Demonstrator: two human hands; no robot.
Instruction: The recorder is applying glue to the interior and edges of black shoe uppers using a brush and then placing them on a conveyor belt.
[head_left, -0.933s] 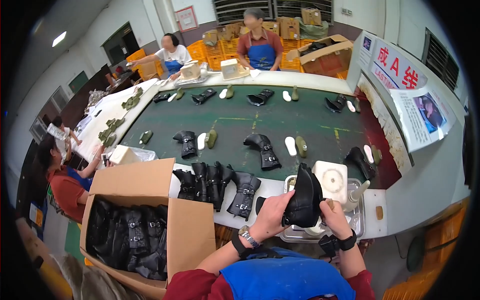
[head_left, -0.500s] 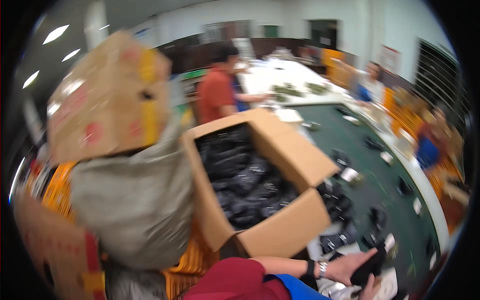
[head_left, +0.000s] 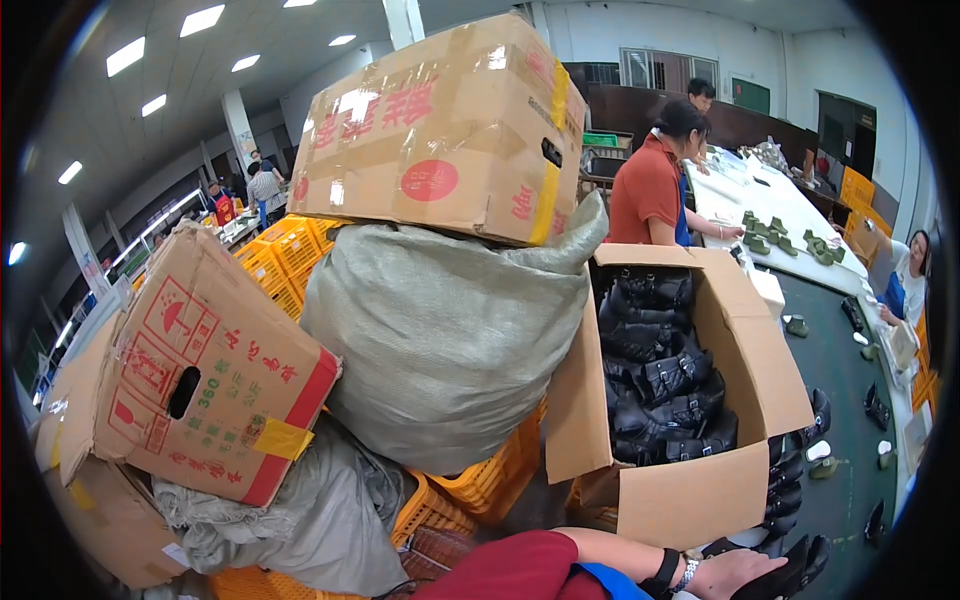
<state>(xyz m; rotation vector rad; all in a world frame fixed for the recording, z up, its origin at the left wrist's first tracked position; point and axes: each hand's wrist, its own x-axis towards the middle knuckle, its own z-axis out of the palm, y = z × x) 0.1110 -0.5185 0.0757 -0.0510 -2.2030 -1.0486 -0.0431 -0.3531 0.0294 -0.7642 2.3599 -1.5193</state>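
My left hand (head_left: pixel 735 574) is at the lower right, wearing a bracelet-like watch and a dark band on the wrist. Its fingers are closed on a black boot (head_left: pixel 793 568), partly cut off by the dark rim of the picture. My right hand is out of sight. Just beyond the left hand, an open cardboard box (head_left: pixel 690 505) is filled with black buckled boots (head_left: pixel 668 375). More black boots (head_left: pixel 784 490) stand in a row along the box's right side.
A green conveyor belt (head_left: pixel 845 490) runs along the right, carrying boots and small pale pieces. Left of the box sit a stuffed grey sack (head_left: pixel 440 340) with a large carton (head_left: pixel 430 140) on top, another carton (head_left: pixel 215 380) and orange crates (head_left: pixel 480 490). Co-workers (head_left: pixel 645 185) stand by a white table.
The view has swung left, so the box, sack and cartons sit farther right in it. My right hand, partly seen before at the boot, has left the picture.
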